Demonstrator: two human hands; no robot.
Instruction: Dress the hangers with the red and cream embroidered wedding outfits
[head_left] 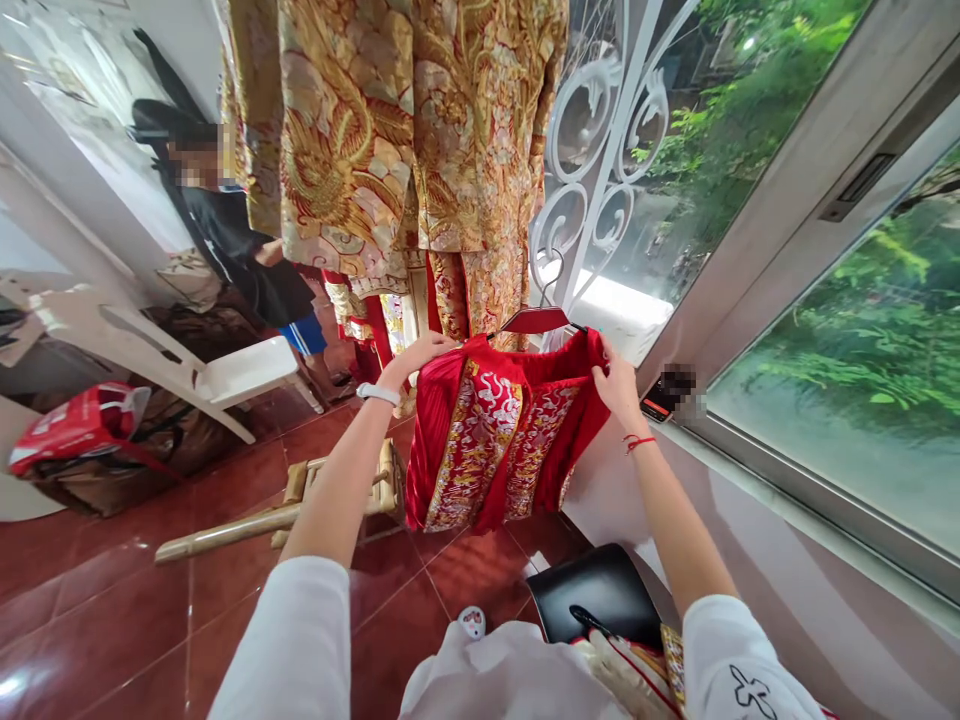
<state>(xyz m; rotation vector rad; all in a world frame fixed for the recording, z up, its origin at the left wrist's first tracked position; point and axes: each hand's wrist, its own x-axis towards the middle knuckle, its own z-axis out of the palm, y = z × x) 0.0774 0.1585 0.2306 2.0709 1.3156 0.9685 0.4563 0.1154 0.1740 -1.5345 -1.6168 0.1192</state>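
Both hands hold a red jacket on a hanger, mid-frame.

The left hand (424,352) grips one shoulder of the jacket (499,440), the right hand (616,385) the other; its hanger (534,318) hooks above, before a gold robe (397,150) at upper centre.

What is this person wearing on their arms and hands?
The left hand and right hand are gloveless. White sleeves end near the elbows: left sleeve plain, right sleeve with a small black cross-like mark. A white band circles the left wrist, a thin red string the right.
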